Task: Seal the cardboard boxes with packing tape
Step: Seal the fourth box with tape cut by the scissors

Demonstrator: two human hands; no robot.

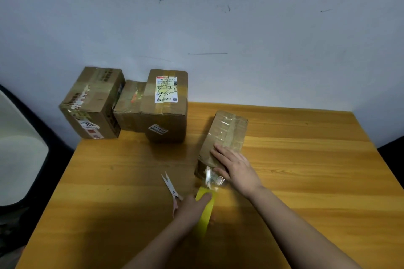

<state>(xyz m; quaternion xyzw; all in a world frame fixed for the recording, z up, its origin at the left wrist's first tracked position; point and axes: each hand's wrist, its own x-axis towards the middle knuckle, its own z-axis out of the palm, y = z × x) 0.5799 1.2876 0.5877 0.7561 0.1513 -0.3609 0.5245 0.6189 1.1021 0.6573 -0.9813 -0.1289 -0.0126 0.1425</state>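
Wooden counter [306, 159] against a scuffed grey wall. Cardboard box [223, 137] lies right of centre, clear tape along its top. Right hand [235, 166] rests flat on its near end, fingers extended. Left hand [192, 205] grips the yellow tape roll [204, 214] just before the box, with clear tape [211, 178] stretched from roll to box. Scissors [171, 190] lie beside the left hand. Three taped boxes [131, 105] stand at the far left corner.

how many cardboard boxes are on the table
4: the taped box under the right hand, and three at the far left: left box, low middle box, labelled box. More may hide behind.
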